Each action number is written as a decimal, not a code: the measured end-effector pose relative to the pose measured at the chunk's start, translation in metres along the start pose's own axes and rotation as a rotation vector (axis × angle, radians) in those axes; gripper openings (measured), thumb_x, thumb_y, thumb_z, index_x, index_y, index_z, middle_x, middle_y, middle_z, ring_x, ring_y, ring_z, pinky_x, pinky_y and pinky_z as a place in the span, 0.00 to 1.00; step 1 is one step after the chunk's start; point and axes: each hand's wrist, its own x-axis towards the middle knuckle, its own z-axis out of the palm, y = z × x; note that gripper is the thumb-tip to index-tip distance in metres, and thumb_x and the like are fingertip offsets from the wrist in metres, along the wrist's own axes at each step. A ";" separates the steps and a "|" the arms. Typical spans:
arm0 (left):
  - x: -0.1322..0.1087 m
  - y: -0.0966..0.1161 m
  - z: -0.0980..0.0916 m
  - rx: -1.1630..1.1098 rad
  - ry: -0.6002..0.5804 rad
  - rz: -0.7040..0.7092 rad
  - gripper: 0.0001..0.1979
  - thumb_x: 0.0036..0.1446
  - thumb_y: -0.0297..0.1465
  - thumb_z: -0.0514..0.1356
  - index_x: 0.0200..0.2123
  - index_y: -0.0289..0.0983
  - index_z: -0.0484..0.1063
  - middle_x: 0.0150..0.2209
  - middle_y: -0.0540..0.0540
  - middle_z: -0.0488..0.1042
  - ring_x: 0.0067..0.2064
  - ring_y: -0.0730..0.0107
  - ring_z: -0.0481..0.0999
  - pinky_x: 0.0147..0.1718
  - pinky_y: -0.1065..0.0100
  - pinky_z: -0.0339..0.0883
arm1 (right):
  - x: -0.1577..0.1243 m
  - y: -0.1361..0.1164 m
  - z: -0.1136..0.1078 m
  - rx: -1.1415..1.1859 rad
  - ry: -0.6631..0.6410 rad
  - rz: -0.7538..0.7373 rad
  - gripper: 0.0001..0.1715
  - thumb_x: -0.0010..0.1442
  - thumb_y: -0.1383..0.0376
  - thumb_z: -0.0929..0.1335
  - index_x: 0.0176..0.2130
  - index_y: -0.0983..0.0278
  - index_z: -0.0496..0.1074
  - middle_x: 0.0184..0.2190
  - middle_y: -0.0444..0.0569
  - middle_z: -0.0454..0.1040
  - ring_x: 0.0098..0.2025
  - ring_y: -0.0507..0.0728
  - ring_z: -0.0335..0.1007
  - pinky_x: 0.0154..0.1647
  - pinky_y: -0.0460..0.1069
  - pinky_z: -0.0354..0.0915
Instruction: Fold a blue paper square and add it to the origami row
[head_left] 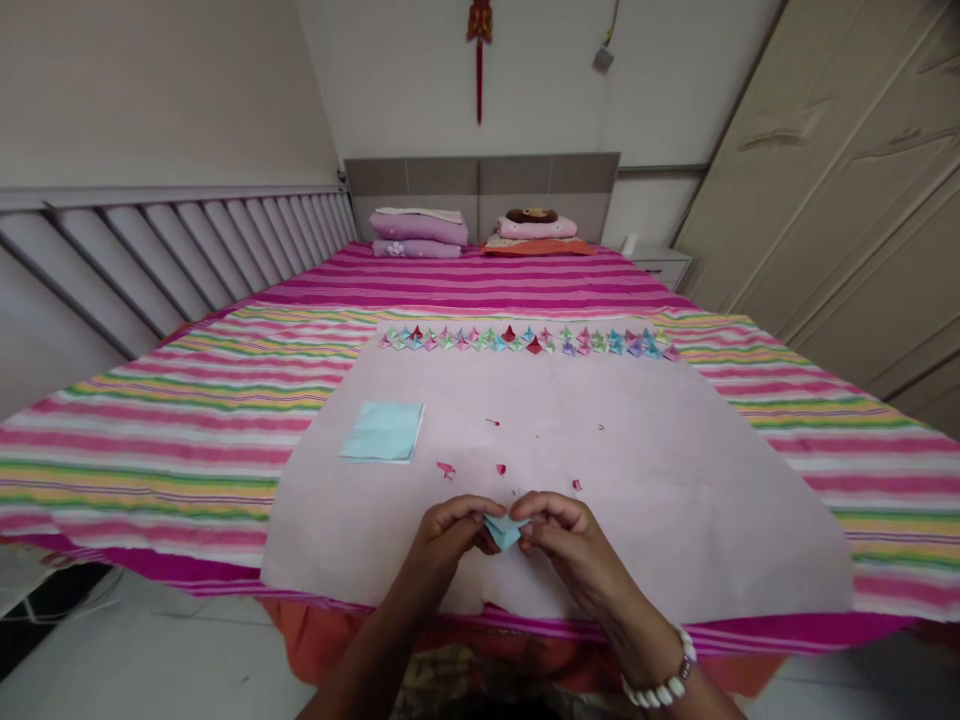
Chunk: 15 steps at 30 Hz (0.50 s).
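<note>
Head view: L hand (450, 525) and R hand (574, 540) are holding a small, light-blue, folded paper piece (505, 534) b/w them, over the near part of a large, pale, flat sheet (637, 480). L thumb + index are pinching its L side, R thumb + index its R side; other fingers are curling, partly hidden, so can't tell exactly. A sq. light-blue paper stack (382, 432) is lying beyond, to the L; tiny crumpled red scraps (446, 469) are lying nearer.

Risks, prob.: uneven pulling could be tearing thin paper or skewing creases. If an arm is dragging the sheet over the striped cloth bedspread (780, 410), the two rows of small multicoloured folded-paper pcs (510, 334) could be tipping.
</note>
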 end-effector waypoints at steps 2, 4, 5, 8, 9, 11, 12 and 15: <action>0.000 0.002 0.001 -0.032 -0.006 -0.012 0.10 0.53 0.33 0.58 0.33 0.35 0.78 0.24 0.47 0.75 0.28 0.70 0.71 0.31 0.68 0.63 | 0.000 0.000 -0.001 -0.015 -0.016 -0.004 0.05 0.45 0.68 0.72 0.28 0.63 0.77 0.22 0.44 0.73 0.24 0.51 0.65 0.27 0.47 0.62; 0.000 0.005 0.003 -0.025 0.002 -0.016 0.11 0.53 0.36 0.59 0.31 0.34 0.77 0.23 0.47 0.74 0.27 0.70 0.71 0.30 0.69 0.62 | -0.001 0.000 -0.002 -0.045 -0.040 -0.021 0.06 0.46 0.68 0.72 0.30 0.62 0.77 0.24 0.45 0.73 0.25 0.52 0.65 0.28 0.47 0.63; 0.000 0.006 0.004 0.001 0.015 -0.013 0.11 0.51 0.36 0.60 0.29 0.34 0.77 0.22 0.47 0.73 0.26 0.71 0.70 0.29 0.70 0.62 | -0.001 0.000 -0.003 -0.061 -0.056 -0.037 0.06 0.47 0.67 0.71 0.30 0.62 0.77 0.26 0.45 0.73 0.27 0.52 0.66 0.30 0.47 0.63; 0.000 0.010 0.007 0.092 0.064 0.007 0.09 0.45 0.35 0.66 0.25 0.34 0.75 0.20 0.51 0.70 0.24 0.74 0.67 0.26 0.71 0.60 | -0.001 0.000 -0.002 -0.109 -0.091 -0.072 0.05 0.50 0.65 0.71 0.31 0.62 0.78 0.31 0.47 0.73 0.31 0.53 0.67 0.33 0.47 0.63; 0.000 0.011 0.008 0.104 0.074 0.013 0.09 0.43 0.34 0.67 0.26 0.34 0.74 0.19 0.52 0.69 0.23 0.75 0.66 0.25 0.72 0.59 | -0.001 0.000 -0.001 -0.116 -0.079 -0.070 0.07 0.50 0.64 0.72 0.32 0.62 0.77 0.30 0.47 0.73 0.31 0.53 0.66 0.32 0.47 0.62; 0.000 0.010 0.009 0.098 0.079 0.027 0.12 0.43 0.34 0.67 0.32 0.35 0.74 0.20 0.53 0.68 0.24 0.75 0.66 0.25 0.72 0.59 | 0.000 0.000 0.001 -0.122 -0.018 -0.043 0.11 0.50 0.61 0.73 0.34 0.63 0.76 0.26 0.45 0.72 0.28 0.52 0.65 0.30 0.47 0.61; 0.000 0.010 0.010 0.089 0.076 0.034 0.14 0.44 0.34 0.67 0.35 0.35 0.74 0.21 0.53 0.70 0.25 0.75 0.66 0.26 0.72 0.59 | 0.001 0.000 0.001 -0.127 0.013 -0.026 0.12 0.49 0.60 0.73 0.34 0.63 0.76 0.24 0.44 0.71 0.26 0.51 0.64 0.28 0.46 0.60; 0.000 0.008 0.010 0.073 0.085 0.049 0.21 0.44 0.33 0.67 0.43 0.36 0.71 0.24 0.53 0.71 0.26 0.75 0.67 0.26 0.72 0.59 | 0.002 0.002 0.003 -0.167 0.048 0.014 0.13 0.46 0.58 0.75 0.28 0.65 0.75 0.19 0.42 0.69 0.22 0.49 0.60 0.25 0.45 0.57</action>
